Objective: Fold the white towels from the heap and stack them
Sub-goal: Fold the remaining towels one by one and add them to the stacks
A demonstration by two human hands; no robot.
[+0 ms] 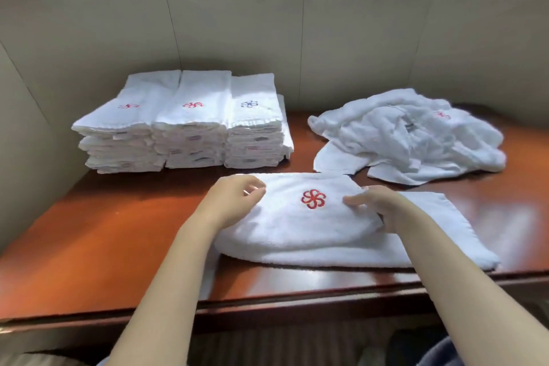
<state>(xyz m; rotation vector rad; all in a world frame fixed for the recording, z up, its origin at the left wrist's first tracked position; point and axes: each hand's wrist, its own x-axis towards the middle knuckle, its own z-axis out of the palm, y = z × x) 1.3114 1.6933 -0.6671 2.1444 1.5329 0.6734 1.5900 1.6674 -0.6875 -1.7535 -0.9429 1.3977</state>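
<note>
Bare forearms [166, 291] reach up from the bottom edge to a towel [297, 235] at centre frame on the tabletop [104, 232]. The left hand [234, 202] pinches its left end and the right hand [374, 205] grips the edge of the folded-over flap, likely to square the layers with the red emblem [313, 198] on top. At centre right the heap [416, 140] lies within reach, while the stacks [184, 128] stand upper left, apart from the folding space.

Both hands — left hand [234, 202], right hand [377, 208] — grip folded towel [297, 232] on table [104, 232]; stacks [181, 128] behind, heap [416, 137] right.
</note>
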